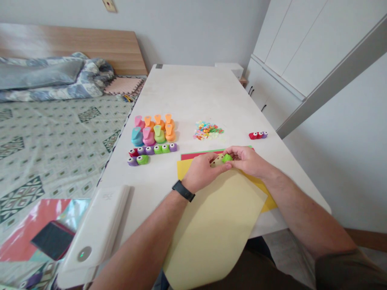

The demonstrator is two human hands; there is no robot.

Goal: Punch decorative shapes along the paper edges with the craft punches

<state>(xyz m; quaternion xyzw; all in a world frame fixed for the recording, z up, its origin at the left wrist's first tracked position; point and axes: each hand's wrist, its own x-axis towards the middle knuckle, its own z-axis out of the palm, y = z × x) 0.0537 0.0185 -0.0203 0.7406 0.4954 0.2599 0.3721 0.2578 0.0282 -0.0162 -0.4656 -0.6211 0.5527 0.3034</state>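
Note:
My left hand pinches the far edge of a pale yellow sheet of paper, which hangs down toward my lap. A few small punched holes show along that edge beside my thumb. Between the fingers of my right hand is a small green craft punch, set at the paper's edge. The fingers cover part of the punch, so its jaw is hidden. Beneath the hands lie a deeper yellow sheet and a red sheet with a thin green edge.
Large craft punches and rows of small punches stand at the left. Paper cut-outs lie in a heap beyond my hands. Several small punches sit at the right. A white laminator-like device occupies the near left corner.

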